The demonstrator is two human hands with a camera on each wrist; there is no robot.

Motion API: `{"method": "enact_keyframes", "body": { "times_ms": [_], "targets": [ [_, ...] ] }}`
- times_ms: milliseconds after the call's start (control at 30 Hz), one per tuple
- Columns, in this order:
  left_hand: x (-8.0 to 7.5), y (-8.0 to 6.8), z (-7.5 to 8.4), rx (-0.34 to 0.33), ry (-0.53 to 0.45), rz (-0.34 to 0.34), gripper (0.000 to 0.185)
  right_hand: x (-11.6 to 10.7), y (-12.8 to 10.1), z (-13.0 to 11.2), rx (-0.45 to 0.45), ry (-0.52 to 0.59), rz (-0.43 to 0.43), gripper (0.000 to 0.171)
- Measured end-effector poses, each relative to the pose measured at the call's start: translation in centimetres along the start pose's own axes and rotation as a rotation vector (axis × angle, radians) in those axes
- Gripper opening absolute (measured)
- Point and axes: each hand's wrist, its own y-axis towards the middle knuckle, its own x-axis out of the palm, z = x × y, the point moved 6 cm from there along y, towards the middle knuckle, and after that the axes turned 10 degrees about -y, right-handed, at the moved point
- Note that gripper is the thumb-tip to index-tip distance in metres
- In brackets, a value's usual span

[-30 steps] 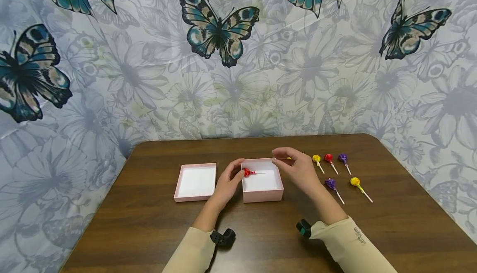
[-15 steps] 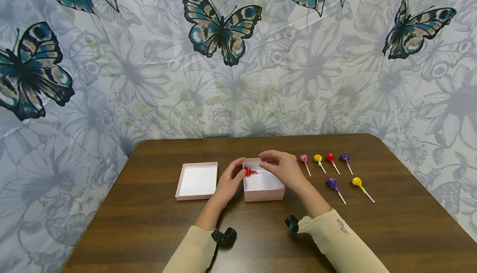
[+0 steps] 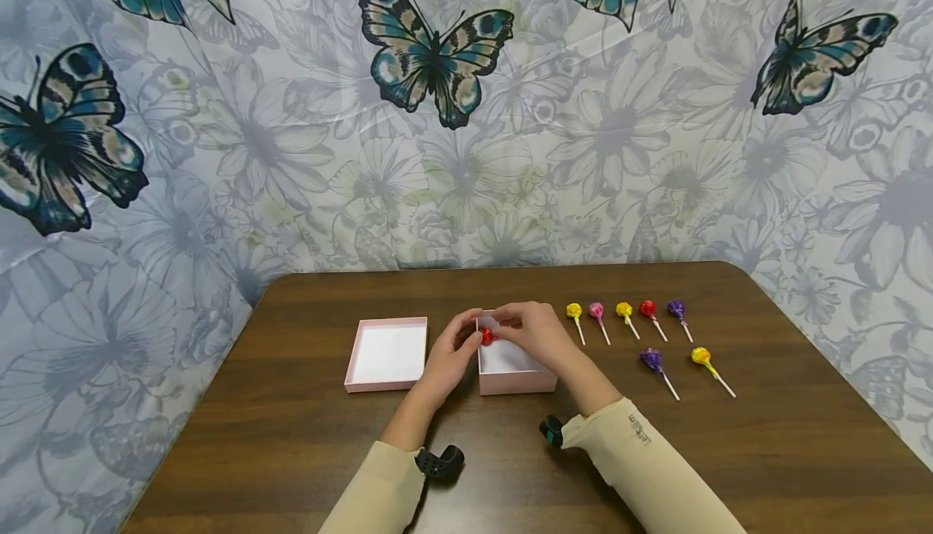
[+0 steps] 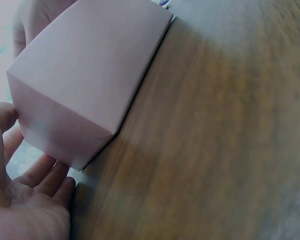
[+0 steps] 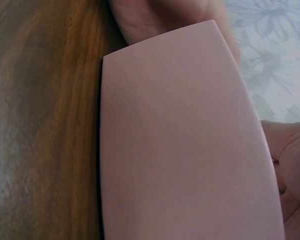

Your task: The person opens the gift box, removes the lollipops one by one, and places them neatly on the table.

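On the table stands an open pink box [image 3: 517, 382] with a white inside. A red lollipop [image 3: 487, 336] lies in its left part, its stick now covered by my right hand. My left hand [image 3: 447, 360] holds the box at its left side; in the left wrist view the left thumb and fingers [image 4: 40, 172] lie along the box's end wall. My right hand [image 3: 538, 335] is over the box from the right, thumb and fingertips bent down right beside the red candy. I cannot tell whether they pinch its stick.
A pink lid [image 3: 386, 354] lies inside up to the left of the box. To the right, a back row has a yellow lollipop [image 3: 574, 310], a pink one [image 3: 597, 310] and others. Nearer are a purple lollipop [image 3: 652, 360] and a yellow one [image 3: 701, 356].
My right hand has moved left from the box's right rim across to the red lollipop, uncovering the yellow and pink lollipops behind it. The left hand keeps its place on the box.
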Motion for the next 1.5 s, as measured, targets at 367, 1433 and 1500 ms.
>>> {"method": "enact_keyframes", "body": {
  "times_ms": [367, 1433, 1500],
  "targets": [
    [0.0, 0.2, -0.2, -0.007, -0.028, -0.016, 0.045, 1.0, 0.9, -0.3, 0.009, -0.057, -0.068, 0.026],
    [0.0, 0.1, -0.2, 0.013, -0.034, -0.014, 0.046, 2.9, 1.7, 0.3, 0.143, -0.09, -0.124, 0.021],
    [0.0, 0.0, -0.1, 0.011, -0.028, -0.01, 0.046, 2.9, 1.8, 0.2, 0.133, -0.092, -0.131, 0.02]
  ]
}}
